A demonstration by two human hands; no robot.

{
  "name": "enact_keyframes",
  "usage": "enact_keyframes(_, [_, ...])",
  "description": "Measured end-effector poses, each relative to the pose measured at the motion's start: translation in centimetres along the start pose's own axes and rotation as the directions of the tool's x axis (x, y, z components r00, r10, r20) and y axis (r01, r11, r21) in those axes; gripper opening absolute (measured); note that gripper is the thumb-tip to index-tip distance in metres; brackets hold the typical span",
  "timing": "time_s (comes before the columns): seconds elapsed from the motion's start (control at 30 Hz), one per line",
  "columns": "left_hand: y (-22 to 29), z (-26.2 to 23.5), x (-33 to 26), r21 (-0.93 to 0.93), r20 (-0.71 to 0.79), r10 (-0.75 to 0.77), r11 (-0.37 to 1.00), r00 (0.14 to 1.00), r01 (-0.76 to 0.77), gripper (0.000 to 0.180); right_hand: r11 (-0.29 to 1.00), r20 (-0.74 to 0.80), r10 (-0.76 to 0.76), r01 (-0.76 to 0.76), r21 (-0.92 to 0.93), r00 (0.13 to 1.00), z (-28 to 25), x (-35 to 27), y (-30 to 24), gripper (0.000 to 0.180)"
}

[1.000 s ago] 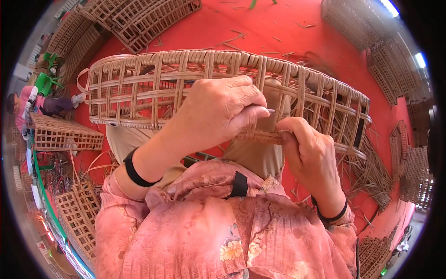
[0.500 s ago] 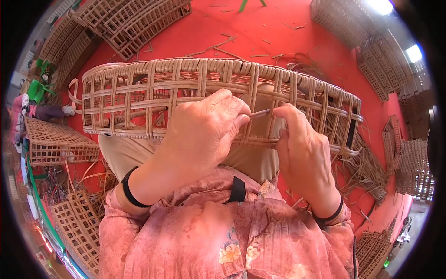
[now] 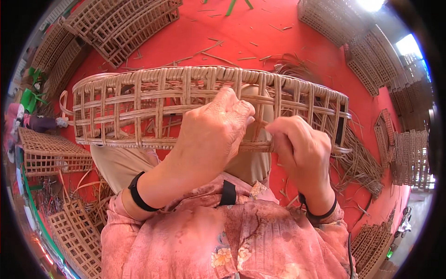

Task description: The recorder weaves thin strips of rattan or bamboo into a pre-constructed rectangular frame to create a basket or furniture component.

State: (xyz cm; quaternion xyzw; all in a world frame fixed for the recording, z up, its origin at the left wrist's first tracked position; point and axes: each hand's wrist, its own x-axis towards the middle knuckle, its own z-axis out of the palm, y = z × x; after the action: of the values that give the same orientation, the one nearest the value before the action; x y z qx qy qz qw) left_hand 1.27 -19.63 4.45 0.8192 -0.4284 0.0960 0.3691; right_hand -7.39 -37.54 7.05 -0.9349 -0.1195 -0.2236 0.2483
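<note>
A long, shallow brown wicker basket [image 3: 162, 100] rests on its side across my lap, its open lattice facing me and its wrapped rim along the far edge. My left hand [image 3: 211, 135] is closed in front of the middle of the lattice, with thumb and forefinger pinched on a thin wicker strip [image 3: 261, 123]. Only a short piece of the strip shows between my hands. My right hand [image 3: 302, 151] is curled just to the right, its fingertips at the strip's other end. The fingers partly hide that end.
Stacked wicker baskets [image 3: 123, 28] stand at the far left, with more basket stacks [image 3: 374, 60] at the right. A heap of loose wicker strands [image 3: 360, 160] lies right of my knees on the red floor [image 3: 260, 28], among scattered offcuts. Another person's hand [image 3: 62, 122] shows at the left.
The basket has shifted slightly left and down in view. My right hand has lowered and its fingers have curled in; less of the strip shows between my hands.
</note>
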Motion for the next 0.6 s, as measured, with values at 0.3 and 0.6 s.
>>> enact_keyframes(0.3, [2.2,3.7,2.2,-0.477,-0.027,0.119,0.871,0.993,-0.117,0.017,0.968,-0.220,0.248,-0.251,0.015,0.943,-4.9,-2.9,0.3,0.005])
enact_keyframes(0.6, [3.8,2.4,1.8,-0.211,-0.077,-0.036,0.977,0.996,0.019,0.020,0.934,0.049,0.355,-0.356,0.011,0.934,-2.3,-1.7,3.7,0.021])
